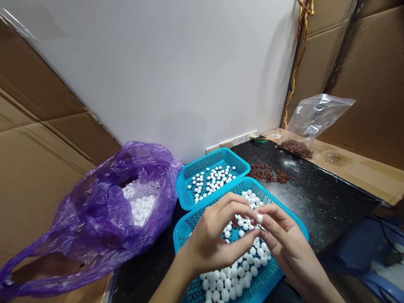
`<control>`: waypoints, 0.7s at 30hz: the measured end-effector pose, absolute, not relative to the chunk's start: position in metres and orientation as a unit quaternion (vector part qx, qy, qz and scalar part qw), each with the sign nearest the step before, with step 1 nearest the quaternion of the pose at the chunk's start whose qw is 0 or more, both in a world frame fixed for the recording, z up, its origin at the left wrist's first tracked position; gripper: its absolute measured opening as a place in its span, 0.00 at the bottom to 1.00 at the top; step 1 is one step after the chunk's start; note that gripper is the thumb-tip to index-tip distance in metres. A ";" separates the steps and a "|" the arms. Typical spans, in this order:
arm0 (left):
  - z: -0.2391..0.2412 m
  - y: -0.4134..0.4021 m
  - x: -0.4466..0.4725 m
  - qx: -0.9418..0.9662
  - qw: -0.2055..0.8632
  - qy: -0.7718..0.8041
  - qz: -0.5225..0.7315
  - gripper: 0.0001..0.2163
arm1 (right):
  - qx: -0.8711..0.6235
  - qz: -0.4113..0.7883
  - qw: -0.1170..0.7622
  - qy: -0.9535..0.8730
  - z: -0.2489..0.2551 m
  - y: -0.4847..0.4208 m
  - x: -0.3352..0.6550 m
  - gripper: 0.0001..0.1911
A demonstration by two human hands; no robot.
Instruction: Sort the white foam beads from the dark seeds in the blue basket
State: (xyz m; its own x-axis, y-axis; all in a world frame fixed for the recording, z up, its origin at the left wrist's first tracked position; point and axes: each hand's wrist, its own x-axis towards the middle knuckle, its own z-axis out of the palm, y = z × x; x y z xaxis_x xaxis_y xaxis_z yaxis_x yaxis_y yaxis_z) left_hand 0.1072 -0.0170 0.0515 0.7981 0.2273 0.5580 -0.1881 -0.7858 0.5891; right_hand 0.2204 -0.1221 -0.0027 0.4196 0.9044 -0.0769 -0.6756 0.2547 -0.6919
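Over the near blue basket (298,223), my two hands come together at the fingertips. My right hand (285,240) pinches a small white ball (259,218), perhaps foam. My left hand (217,235) is curled, its thumb and fingertips closing against the left side of that ball. What lies between the left fingertips is too small to make out. Many loose white balls (225,290) lie in the basket below, partly hidden by my hands.
A second blue basket (243,162) behind holds scattered white balls. Small brown pieces (265,172) lie on the black tabletop (331,198). A purple plastic bag (94,214) of white balls stands left. A clear zip bag (315,118) with brown bits rests back right, near a socket strip (240,139).
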 end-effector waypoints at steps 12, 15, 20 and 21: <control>0.056 -0.004 0.102 0.927 0.272 0.024 0.257 0.07 | -0.368 0.496 0.750 -0.235 -0.005 -0.121 0.224 0.08; 0.055 0.013 0.095 0.927 0.170 0.150 0.298 0.06 | -0.432 0.445 0.739 -0.263 -0.011 -0.124 0.234 0.09; 0.051 0.042 0.082 0.861 0.044 0.405 0.306 0.19 | -0.498 0.400 0.689 -0.342 -0.012 -0.135 0.254 0.14; 0.051 0.043 0.081 0.856 0.056 0.421 0.295 0.22 | -0.515 0.393 0.673 -0.356 -0.010 -0.137 0.256 0.14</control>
